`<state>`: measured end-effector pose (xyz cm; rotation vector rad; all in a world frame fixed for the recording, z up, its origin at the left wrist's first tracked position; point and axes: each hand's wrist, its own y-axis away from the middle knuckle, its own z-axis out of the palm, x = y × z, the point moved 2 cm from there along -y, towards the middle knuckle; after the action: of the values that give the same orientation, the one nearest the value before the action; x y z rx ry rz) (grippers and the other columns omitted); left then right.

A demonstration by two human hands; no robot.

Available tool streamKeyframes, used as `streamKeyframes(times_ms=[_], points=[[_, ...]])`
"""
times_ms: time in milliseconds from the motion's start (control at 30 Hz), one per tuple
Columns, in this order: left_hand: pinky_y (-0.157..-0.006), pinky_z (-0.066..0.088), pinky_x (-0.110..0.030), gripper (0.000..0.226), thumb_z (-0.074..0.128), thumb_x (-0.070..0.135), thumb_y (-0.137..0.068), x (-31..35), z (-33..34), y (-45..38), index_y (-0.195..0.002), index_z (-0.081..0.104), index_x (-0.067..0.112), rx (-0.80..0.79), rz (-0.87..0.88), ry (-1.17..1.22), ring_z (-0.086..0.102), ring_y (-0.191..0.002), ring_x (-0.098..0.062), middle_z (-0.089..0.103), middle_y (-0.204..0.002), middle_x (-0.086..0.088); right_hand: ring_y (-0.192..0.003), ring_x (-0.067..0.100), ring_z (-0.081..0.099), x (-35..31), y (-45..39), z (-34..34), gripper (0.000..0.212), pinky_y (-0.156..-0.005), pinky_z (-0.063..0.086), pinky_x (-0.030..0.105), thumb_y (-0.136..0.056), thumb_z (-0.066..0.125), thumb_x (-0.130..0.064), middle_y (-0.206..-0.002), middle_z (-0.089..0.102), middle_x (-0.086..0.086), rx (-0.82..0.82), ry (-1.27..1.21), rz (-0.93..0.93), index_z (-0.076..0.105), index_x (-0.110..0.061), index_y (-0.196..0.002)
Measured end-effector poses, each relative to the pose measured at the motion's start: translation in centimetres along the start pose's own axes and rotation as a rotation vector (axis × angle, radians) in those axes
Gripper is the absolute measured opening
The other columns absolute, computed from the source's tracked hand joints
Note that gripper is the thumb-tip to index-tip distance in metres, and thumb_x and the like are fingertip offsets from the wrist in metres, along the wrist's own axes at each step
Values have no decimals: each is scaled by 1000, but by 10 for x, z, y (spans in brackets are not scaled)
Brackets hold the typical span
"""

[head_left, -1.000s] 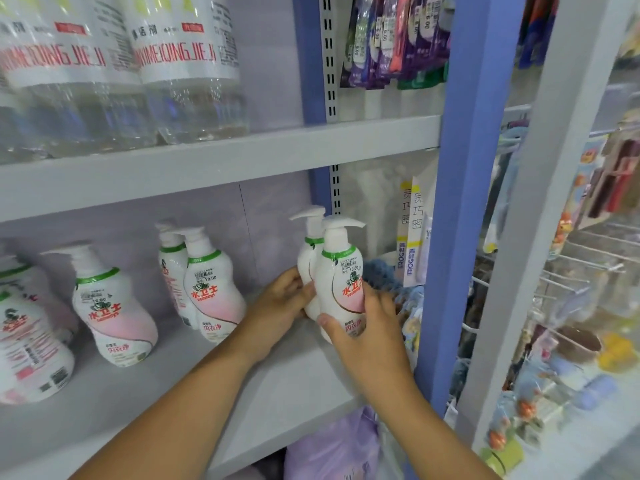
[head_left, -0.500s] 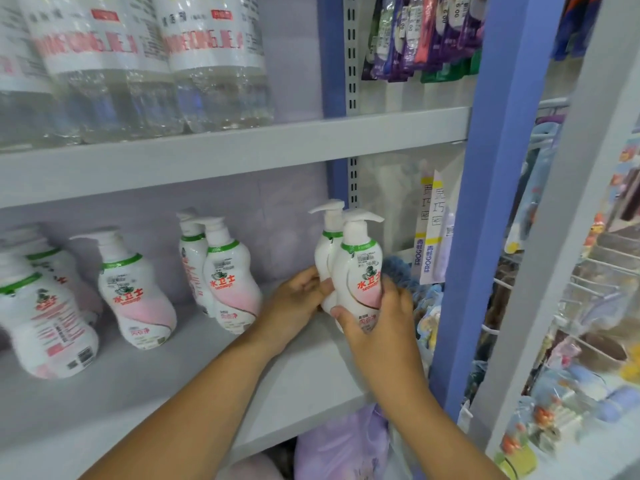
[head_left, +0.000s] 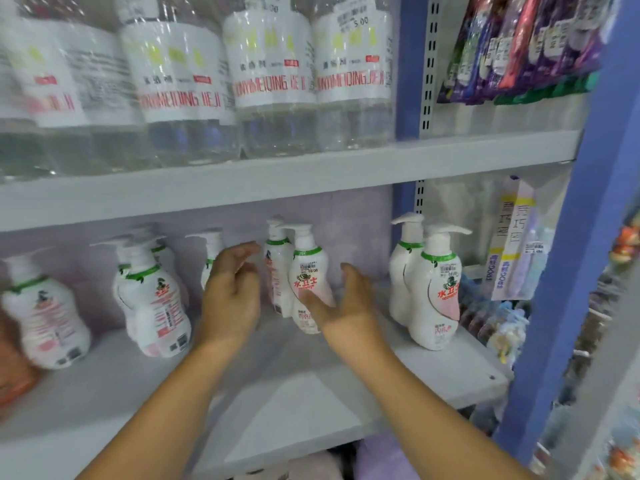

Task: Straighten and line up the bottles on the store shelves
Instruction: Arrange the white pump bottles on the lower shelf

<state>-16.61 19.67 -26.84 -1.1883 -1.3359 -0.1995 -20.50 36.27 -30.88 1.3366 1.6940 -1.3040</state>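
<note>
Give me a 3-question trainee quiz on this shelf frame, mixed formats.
1. True or false: the left hand grips a pump bottle.
2. The right hand is nearest which? A) middle pump bottle pair B) right-end pump bottle pair C) clear bottles
3. Fill in: the clear bottles stand on the ___ shelf.

Key: 1 false, both hands are open; 2 A; 3 upper.
</note>
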Motion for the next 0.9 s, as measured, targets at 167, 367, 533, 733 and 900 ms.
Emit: streamKeyframes(times_ms=[167, 367, 533, 733, 900], points=[[-106, 45, -31, 56, 50, 41, -102, -7, 35, -21, -156, 36, 31, -170, -265, 160, 53, -130, -15, 51, -146, 5, -115, 20, 58, -1, -22, 38, 76, -91, 55, 42, -64, 83, -55, -119, 54, -4, 69, 96, 73, 50, -26, -126], [-95, 54, -51, 56, 50, 62, -79, -24, 56, -45, -120, 54, 23, -154, -322, 28, 66, -104, -31, 68, -110, -4, -85, 12, 68, -2, -12, 21, 58, -72, 61, 34, -57, 76, -57, -96, 67, -9, 63, 187, 96, 59, -30, -105], [-95, 53, -45, 82, 86, 50, -70, -32, 65, -45, -134, 43, 23, -167, -240, -145, 63, -111, -29, 63, -122, -2, -95, 4, 68, 7, 41, -33, 52, -84, 58, 31, -70, 85, -45, -101, 71, -17, 112, 76, 55, 59, -33, -113], [-89, 57, -42, 71, 91, 44, -67, -27, 85, -31, -115, 45, 20, -425, -234, 4, 70, -96, -19, 70, -107, 2, -111, 10, 54, 26, 64, -71, 81, -87, 52, 32, -65, 66, -77, -117, 55, -18, 345, 386, -89, 52, -38, -135], [-87, 62, -45, 38, 82, 36, -84, -20, 106, -12, -114, 63, 22, -691, -233, 234, 75, -97, -15, 75, -111, 0, -116, 16, 49, 37, 72, -71, 85, -88, 53, 38, -66, 70, -72, -116, 39, -17, 419, 413, -170, 45, -28, -135]])
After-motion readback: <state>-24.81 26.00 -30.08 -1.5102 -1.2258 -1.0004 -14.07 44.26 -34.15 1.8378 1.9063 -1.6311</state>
